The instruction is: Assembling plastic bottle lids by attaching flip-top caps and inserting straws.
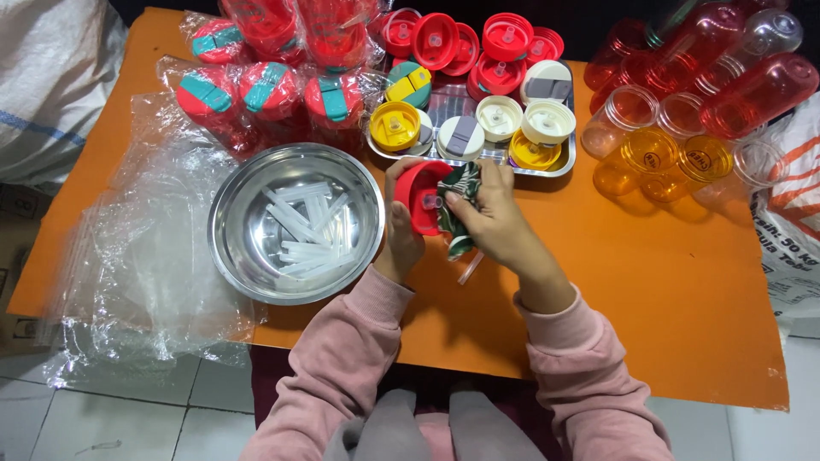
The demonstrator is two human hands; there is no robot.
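Observation:
My left hand [400, 239] holds a red bottle lid [416, 195] upright by its rim, over the orange table [649, 282]. My right hand [495, 213] presses a green patterned cloth [457, 201] against the inside of that lid. A clear straw [470, 268] lies on the table just below my right hand. Left of my hands stands a steel bowl [248, 188] holding several clear straws [307, 230].
A steel tray [559, 164] behind my hands carries yellow, white and grey lids. Red lids [474, 41] are piled behind it. Bagged red bottles with teal lids [269, 90] lie at the back left, clear plastic bags [145, 256] at left, empty red, orange and clear bottles [683, 111] at right.

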